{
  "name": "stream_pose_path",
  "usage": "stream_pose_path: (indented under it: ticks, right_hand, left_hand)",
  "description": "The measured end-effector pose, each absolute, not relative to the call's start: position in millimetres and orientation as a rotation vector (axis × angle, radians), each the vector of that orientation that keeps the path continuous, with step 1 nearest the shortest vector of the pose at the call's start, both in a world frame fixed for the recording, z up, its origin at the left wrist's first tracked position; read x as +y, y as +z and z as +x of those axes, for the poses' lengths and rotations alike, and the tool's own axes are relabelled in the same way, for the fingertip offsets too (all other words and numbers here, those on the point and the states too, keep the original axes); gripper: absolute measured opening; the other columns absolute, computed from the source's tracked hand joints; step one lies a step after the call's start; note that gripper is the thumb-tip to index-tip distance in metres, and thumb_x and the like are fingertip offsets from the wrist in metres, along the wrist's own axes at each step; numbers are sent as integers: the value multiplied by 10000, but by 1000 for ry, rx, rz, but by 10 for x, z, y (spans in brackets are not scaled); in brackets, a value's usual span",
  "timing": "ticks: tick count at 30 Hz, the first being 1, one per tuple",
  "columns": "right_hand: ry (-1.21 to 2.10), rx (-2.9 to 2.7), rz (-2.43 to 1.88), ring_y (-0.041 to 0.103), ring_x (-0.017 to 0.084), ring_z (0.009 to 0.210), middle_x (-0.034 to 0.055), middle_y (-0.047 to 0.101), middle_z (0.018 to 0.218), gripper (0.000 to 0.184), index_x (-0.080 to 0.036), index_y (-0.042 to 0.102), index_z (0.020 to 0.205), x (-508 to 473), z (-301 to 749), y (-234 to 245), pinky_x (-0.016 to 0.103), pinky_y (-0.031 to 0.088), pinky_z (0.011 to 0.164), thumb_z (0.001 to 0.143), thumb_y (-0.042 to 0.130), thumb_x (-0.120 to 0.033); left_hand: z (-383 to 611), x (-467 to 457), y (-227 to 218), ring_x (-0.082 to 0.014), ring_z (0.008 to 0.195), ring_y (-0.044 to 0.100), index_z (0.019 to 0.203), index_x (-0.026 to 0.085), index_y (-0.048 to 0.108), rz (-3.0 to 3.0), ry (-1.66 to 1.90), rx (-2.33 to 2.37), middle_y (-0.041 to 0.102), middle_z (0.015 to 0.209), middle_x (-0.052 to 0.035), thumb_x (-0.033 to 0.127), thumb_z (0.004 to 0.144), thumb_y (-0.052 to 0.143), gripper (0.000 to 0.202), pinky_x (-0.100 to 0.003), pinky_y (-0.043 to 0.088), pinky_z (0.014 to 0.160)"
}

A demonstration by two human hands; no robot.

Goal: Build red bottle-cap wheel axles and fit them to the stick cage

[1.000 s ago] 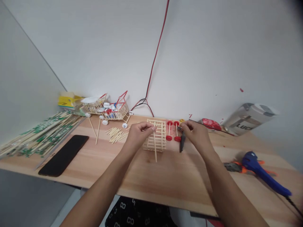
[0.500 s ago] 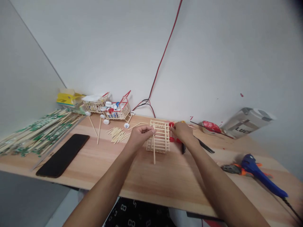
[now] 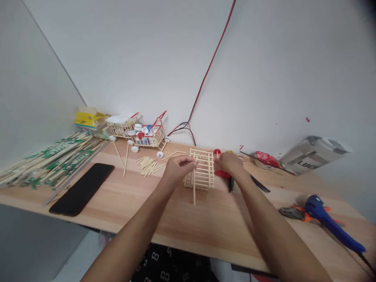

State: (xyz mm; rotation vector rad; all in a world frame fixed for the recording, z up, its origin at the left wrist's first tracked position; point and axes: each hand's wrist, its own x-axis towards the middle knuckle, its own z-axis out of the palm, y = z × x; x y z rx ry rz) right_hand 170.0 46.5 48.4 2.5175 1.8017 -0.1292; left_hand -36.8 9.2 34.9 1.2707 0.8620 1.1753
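Note:
A small frame of wooden sticks [image 3: 202, 170] lies on the wooden table [image 3: 188, 219]. My left hand [image 3: 176, 168] is closed in a pinch on a loose stick [image 3: 194, 188] that runs across the frame toward me. My right hand [image 3: 229, 163] is closed over the red wheel-and-axle pieces [image 3: 217, 152] just right of the frame. Black scissors [image 3: 258, 183] lie on the table beside my right wrist.
At the back left stand finished stick carts [image 3: 138, 133] with bottle caps, a pile of short sticks [image 3: 148, 165], packs of chopsticks [image 3: 49, 158] and a black phone [image 3: 82, 188]. A blue glue gun [image 3: 329, 219] and pliers [image 3: 289, 212] lie at right. A grey box [image 3: 314, 154] leans on the wall.
My right hand put down the black scissors and moved left onto the red wheels. My left hand stayed pinched on the stick at the frame.

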Motion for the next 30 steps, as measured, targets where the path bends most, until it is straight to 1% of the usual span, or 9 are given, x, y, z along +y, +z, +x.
stream_pose_path:
  ticks: [3,5,8,9,12,15,21,27,30]
  right_hand:
    - [-28,1890,2539,655,263,879,187,706,974,322,-133,712,940,287,1791,665,323,426,663,880,438,-290]
    - [47,1978,2539,637,245,862,132,707,959,337,-184,690,959,131,1830,798,311,396,635,909,392,-333]
    - [177,2420,2426,589,180,698,26,684,768,257,-237,655,890,-95,1796,949,277,346,589,915,429,-357]
    - [232,2594,2327,576,172,701,11,670,745,224,-242,647,867,-157,1757,980,270,341,599,911,457,-353]
    - [344,2911,2026,549,176,767,9,657,745,178,-234,635,838,-281,1598,1025,266,340,643,916,496,-315]
    - [336,3009,1870,531,177,772,20,659,760,182,-216,628,836,-318,1456,1024,278,342,678,933,489,-282]
    - [407,3027,1767,523,178,752,25,661,771,168,-209,638,841,-242,1392,965,304,305,697,928,522,-294]
    - [467,3036,1699,531,186,775,24,677,814,155,-222,655,900,-179,1407,941,315,272,699,929,526,-303]
    - [470,3036,1674,532,192,798,25,680,833,172,-239,668,965,-187,1406,951,321,266,706,937,513,-307]
  left_hand:
    - [-359,86,339,-76,561,502,715,121,711,1244,1180,847,635,631,-2,300,638,760,202,-213,385,566]
    - [-350,80,333,-75,559,499,723,122,712,1226,1187,838,641,643,-5,297,633,768,204,-214,382,561]
    - [-336,67,337,-77,543,491,727,122,716,1215,1205,827,642,640,-9,298,620,781,216,-221,376,545]
    - [-333,63,341,-77,538,487,730,121,719,1215,1210,825,641,635,-10,299,618,782,220,-221,374,540]
    - [-330,48,354,-73,533,477,738,117,729,1230,1228,817,627,616,-4,300,622,779,222,-219,371,538]
    - [-328,37,355,-72,542,481,750,116,735,1233,1244,785,628,618,-3,297,622,781,227,-218,378,550]
    - [-321,24,364,-71,539,487,777,110,737,1135,1262,760,636,622,-5,286,597,799,259,-224,396,565]
    - [-318,36,352,-53,501,432,767,103,724,1092,1238,725,583,570,11,307,591,804,281,-206,340,511]
    - [-312,49,326,-49,500,423,760,99,717,1059,1228,706,570,567,14,307,585,808,287,-203,321,506]
